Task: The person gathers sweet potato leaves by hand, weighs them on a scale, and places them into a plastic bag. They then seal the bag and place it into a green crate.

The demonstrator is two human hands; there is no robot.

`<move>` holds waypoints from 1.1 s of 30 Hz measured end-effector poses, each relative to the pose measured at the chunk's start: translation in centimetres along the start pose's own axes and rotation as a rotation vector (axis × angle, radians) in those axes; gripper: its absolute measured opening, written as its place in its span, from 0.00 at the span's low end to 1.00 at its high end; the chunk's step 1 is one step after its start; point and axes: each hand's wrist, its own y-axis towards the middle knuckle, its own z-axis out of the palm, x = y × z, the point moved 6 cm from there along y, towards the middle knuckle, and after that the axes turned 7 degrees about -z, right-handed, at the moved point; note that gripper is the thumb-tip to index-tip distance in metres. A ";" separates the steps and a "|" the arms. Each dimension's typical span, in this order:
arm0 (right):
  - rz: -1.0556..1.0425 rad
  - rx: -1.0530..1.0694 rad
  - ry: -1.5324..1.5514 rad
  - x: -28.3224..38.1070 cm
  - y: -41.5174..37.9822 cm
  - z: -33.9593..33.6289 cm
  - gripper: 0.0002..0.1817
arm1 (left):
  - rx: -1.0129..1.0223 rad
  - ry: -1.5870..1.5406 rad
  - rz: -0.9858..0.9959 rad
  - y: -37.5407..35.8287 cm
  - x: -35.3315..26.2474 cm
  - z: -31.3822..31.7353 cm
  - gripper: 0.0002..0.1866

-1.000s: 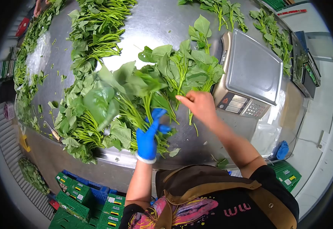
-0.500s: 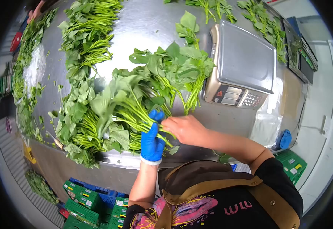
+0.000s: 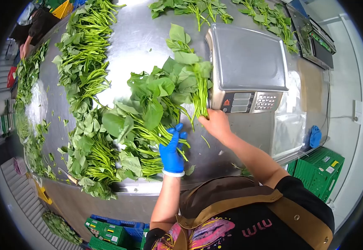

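My left hand [image 3: 173,152], in a blue glove, is wrapped round the stems of a bunch of leafy greens [image 3: 148,125], whose leaves point away to the upper left. My bare right hand [image 3: 217,125] has its fingers closed at the stem ends of another bunch of leafy greens [image 3: 201,89], just left of the scale [image 3: 248,58]. Part of its fingertips is hidden behind the hand. Beneath and left of my gloved hand lies a heap of the same greens [image 3: 96,156] along the table's near edge.
A long row of greens [image 3: 88,50] runs up the metal table [image 3: 131,33], with more at the far side. Plastic bags [image 3: 289,129] and a blue glove [image 3: 315,136] lie at right. Green crates [image 3: 321,171] stand below. Another person's arm [image 3: 26,46] shows at upper left.
My right hand has left the stems beside my left hand and moved up and right to the bunch by the scale. My left hand keeps its bunch. The whole view has shifted.
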 end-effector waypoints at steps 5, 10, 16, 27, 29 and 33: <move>-0.452 -0.054 -0.207 6.8 -2.9 -2.5 0.08 | 0.069 0.015 -0.001 0.3 1.4 1.3 0.11; -0.753 -0.071 -0.267 8.6 -4.6 -2.2 0.09 | -0.080 -0.005 -0.131 0.8 0.9 -0.6 0.09; -0.525 0.053 0.031 8.0 -5.0 -1.3 0.12 | 0.010 0.067 -0.207 1.0 2.2 -1.7 0.16; -0.577 0.093 0.310 7.6 -5.8 -1.5 0.25 | 0.068 0.018 -0.039 -1.9 -1.5 -0.1 0.10; -0.361 0.062 0.166 4.5 -5.5 -0.4 0.26 | 0.019 0.100 0.041 -2.1 -2.7 -1.3 0.11; -0.237 0.120 -0.154 1.3 -4.3 4.0 0.30 | 0.020 0.030 0.145 -1.8 -3.7 -1.2 0.16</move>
